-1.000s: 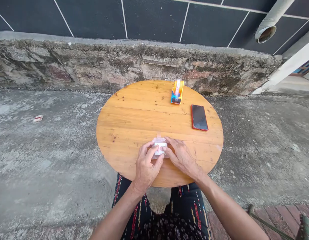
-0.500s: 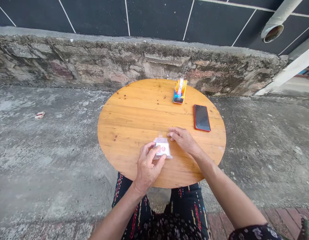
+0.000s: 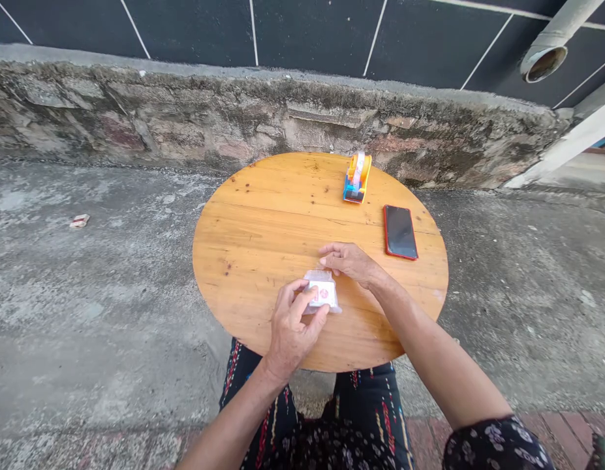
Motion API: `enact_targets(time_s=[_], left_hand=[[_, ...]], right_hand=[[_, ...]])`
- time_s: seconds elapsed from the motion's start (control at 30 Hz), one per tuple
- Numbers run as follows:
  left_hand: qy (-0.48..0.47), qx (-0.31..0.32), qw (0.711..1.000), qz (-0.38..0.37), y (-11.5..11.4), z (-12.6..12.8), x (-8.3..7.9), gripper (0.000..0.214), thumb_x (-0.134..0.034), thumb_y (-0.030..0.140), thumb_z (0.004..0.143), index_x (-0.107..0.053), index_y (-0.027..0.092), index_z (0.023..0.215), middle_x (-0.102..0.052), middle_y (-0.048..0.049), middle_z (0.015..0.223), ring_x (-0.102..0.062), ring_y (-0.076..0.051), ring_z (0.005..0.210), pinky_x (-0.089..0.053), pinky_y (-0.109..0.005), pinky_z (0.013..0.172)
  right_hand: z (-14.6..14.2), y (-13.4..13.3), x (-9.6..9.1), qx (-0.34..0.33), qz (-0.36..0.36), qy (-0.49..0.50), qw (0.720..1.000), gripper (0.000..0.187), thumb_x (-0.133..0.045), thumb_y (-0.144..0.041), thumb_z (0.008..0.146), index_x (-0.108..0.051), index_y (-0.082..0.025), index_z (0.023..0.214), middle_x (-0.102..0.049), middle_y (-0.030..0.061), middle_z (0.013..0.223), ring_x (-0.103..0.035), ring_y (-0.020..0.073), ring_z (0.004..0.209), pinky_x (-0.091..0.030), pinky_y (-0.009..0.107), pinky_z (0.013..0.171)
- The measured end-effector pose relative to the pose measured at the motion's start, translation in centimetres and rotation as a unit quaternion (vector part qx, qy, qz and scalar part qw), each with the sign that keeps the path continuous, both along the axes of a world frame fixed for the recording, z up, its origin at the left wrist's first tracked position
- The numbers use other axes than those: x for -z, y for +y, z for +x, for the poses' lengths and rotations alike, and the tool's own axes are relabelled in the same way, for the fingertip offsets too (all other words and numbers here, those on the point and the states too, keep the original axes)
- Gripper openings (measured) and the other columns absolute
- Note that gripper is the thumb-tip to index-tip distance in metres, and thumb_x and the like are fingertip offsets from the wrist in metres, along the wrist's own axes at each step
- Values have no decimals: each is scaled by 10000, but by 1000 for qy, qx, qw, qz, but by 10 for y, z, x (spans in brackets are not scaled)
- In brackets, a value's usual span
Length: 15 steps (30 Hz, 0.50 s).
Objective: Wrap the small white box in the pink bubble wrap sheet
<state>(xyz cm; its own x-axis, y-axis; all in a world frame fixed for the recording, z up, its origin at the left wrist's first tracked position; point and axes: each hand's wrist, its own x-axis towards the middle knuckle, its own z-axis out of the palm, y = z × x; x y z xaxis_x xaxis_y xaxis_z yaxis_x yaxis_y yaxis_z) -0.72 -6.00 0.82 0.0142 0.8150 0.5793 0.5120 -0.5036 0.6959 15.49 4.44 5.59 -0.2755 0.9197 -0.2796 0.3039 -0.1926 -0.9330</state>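
Observation:
A small white box (image 3: 322, 293) with red print lies on a sheet of clear plastic wrap (image 3: 335, 309) near the table's front. My left hand (image 3: 293, 320) is closed on the box from the left, fingertips on its top and thumb at its near edge. Just beyond the far edge of the wrap is my right hand (image 3: 354, 263), palm down. Its fingers are loosely bent, with a gap between index finger and thumb, and nothing plainly shows in them.
On the round wooden table (image 3: 263, 222) stands a yellow and blue tape dispenser (image 3: 357, 177) at the back right. A phone in a red case (image 3: 401, 232) lies on the right side. Behind the table runs a low stone wall (image 3: 209, 124).
My right hand has moved a little left, over the far edge of the wrap. A clear strip that stuck out there no longer shows plainly. My left hand keeps its hold.

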Motion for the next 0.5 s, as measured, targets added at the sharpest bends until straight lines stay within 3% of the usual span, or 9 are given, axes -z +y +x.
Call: enact_targets(time_s=[0.17,0.27,0.5], left_hand=[[-2,-4,1000,6,-1,0,0,251,-655,177,801,-613,182,1048,-562,-102,1130,-586,-214,1038,-535,-379,873],[-2,-2,1000,4,-1,0,0,251,-654,184,803,-616,186,1051,-564,-102,1130,-593,-216,1037,-539,-376,871],[-4,1,1000,6,0,0,-2,271,-661,190,803,-615,186,1071,-567,-104,1131,-595,-218,1041,-535,-379,877]], right_hand=[[7,-3,3,-52,29,26,998,363,-692,-247,697,-606,-170,1041,-678,30,877,-619,153,784,-475,292,716],[13,-6,3,-61,43,36,997,383,-686,-281,721,-611,-179,1082,-674,59,1009,-621,183,920,-478,341,829],[9,-4,12,-16,87,13,996,350,-691,-305,725,-639,-164,1041,-666,42,910,-614,160,826,-490,311,752]])
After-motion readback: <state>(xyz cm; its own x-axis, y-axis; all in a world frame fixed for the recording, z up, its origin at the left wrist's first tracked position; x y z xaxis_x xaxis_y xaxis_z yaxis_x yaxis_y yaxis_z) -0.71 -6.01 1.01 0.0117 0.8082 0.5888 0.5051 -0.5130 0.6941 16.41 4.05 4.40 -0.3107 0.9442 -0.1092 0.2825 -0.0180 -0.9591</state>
